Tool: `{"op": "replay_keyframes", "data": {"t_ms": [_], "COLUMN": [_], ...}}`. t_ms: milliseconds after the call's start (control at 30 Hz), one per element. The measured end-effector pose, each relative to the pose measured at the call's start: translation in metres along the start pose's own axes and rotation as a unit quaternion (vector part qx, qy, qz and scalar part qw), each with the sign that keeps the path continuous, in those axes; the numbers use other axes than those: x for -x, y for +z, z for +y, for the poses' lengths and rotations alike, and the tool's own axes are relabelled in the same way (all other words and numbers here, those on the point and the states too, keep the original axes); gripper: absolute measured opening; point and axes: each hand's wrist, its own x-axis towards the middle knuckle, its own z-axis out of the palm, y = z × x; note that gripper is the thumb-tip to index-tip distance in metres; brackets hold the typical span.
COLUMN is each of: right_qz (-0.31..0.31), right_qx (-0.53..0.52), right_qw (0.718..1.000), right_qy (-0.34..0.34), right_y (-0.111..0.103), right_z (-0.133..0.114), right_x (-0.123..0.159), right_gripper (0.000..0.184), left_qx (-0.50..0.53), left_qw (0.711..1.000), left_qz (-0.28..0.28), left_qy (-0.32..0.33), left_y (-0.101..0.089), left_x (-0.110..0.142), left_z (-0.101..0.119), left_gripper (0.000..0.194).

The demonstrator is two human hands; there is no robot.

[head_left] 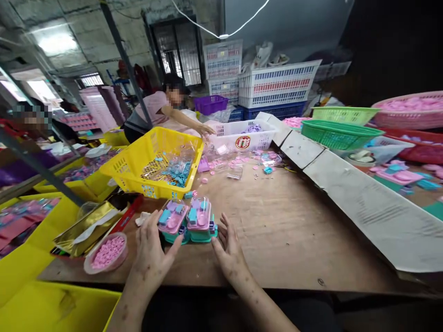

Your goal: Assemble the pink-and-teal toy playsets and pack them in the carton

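Observation:
Two small plastic toy sets stand side by side on the wooden table before me. The left toy set (172, 220) and the right toy set (200, 220) each have a clear lid, pink and blue parts inside and a teal base. My left hand (151, 246) cups the left set from its outer side, thumb at the front and fingers along the side. At the outer side of the right set is my right hand (231, 252), its thumb at the base's front corner and its fingers curved alongside. Between them, both hands hold the pair.
A yellow basket (121, 173) with blue pieces stands behind the toy sets. Pink pieces fill a small tub (90, 267) at left. A cardboard barrier (360, 216) borders the right side. A co-worker (152, 108) reaches toward a white basket (224, 131) at the back.

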Motion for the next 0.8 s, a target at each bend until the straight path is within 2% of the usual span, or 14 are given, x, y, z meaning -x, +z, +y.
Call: {"op": "replay_keyframes", "data": {"t_ms": [100, 333, 500, 600, 700, 767, 800], "right_qz": [-0.019, -0.041, -0.047, -0.056, -0.063, -0.067, -0.067], "right_qx": [-0.021, 0.071, 0.106, 0.122, 0.124, 0.119, 0.116], "right_qw": [1.0, 0.994, 0.989, 0.986, 0.985, 0.986, 0.987], "right_qy": [-0.005, -0.072, -0.088, -0.1, -0.097, -0.093, -0.091], "right_y": [0.001, -0.001, 0.0, 0.001, 0.002, 0.002, 0.002], "right_z": [-0.003, -0.024, -0.025, -0.022, -0.022, -0.023, -0.023], "right_x": [0.0, 0.003, 0.005, 0.006, 0.008, 0.009, 0.009], "right_gripper": [0.07, 0.068, 0.073, 0.078, 0.08, 0.08, 0.081], "left_qx": [-0.017, -0.031, -0.012, 0.023, 0.065, 0.073, 0.066], "left_qw": [1.0, 0.999, 0.996, 0.994, 0.987, 0.978, 0.97], "left_qz": [-0.021, -0.034, -0.077, -0.107, -0.148, -0.196, -0.234], "left_qy": [0.007, -0.009, -0.032, -0.025, -0.014, -0.018, -0.023], "left_y": [0.003, 0.005, -0.012, -0.036, -0.055, -0.05, -0.04], "left_x": [-0.002, -0.002, -0.017, -0.053, -0.115, -0.165, -0.191], "left_z": [0.001, -0.002, -0.001, 0.004, 0.008, 0.004, -0.001], "left_gripper": [0.068, 0.056, 0.044, 0.032, 0.034, 0.038, 0.04]}}
